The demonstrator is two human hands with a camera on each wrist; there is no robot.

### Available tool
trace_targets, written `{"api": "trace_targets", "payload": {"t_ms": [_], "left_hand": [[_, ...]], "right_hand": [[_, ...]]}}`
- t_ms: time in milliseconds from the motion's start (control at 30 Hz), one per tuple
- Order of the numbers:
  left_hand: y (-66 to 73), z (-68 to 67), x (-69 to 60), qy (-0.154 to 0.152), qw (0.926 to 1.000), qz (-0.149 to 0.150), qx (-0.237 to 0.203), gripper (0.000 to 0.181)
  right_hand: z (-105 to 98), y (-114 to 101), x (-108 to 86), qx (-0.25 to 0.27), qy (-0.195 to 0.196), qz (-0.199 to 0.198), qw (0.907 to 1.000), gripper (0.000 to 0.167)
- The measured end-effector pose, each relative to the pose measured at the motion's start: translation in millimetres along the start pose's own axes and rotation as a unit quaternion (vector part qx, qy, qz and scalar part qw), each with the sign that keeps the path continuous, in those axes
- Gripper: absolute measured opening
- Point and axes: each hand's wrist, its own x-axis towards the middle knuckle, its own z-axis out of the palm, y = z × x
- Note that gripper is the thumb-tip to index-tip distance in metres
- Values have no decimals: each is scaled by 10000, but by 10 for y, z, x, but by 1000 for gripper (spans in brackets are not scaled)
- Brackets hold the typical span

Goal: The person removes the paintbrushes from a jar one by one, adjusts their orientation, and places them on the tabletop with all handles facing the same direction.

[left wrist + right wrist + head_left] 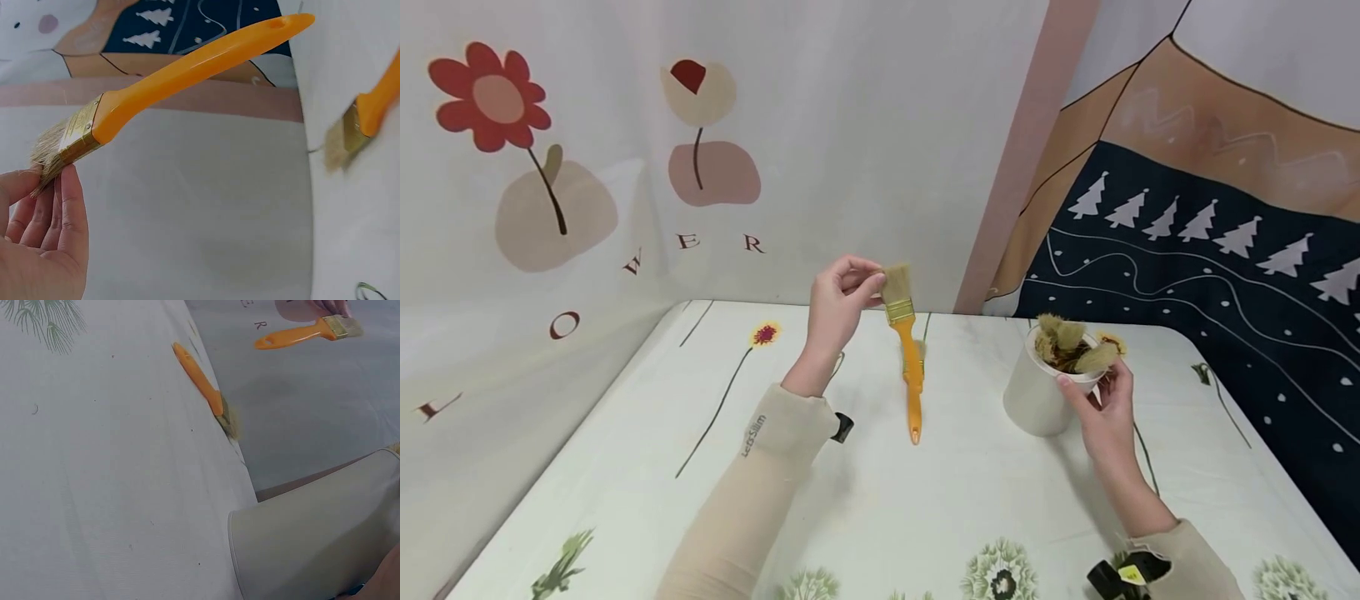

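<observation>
the left hand [838,304] has thumb and fingers pinched on an orange-handled brush [905,332] by its bristle end, the handle hanging down above the table [925,517]; over to the right, the right hand [1105,417] is clamped at the rim of a white cup [1037,396], pale tufts [1067,336] poking out; a second brush [203,381] lies near the table's far edge, before a hanging cloth [850,125]

The held brush [913,358] has a smooth, shiny handle [187,72] that looks like plastic, a shiny metal band [82,132] and rough hairs [50,147]. The cup [1036,396] looks smooth and dull. The wall sheet [865,125] looks like dull, wrinkly cloth. The sleeve [737,500] does too.
</observation>
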Motion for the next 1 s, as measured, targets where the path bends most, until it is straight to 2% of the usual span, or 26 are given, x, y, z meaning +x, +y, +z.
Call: {"api": "trace_targets", "payload": {"t_ms": [200,400,733,1000], "left_hand": [[-169,-43,40,57,9991,-397,104,20],[-333,-72,76,69,9975,-659,244,20],[-563,-96,95,-164,9912,-1199,542,21],[-740,-82,120,-330,9842,-1599,689,21]], "right_hand": [[4,1,14,27,-16,41,10000,82],[0,4,19,-48,-17,54,10000,82],[-18,3,-3,-207,-5,140,9997,84],[-6,-17,-10,-63,-30,93,9999,83]]}}
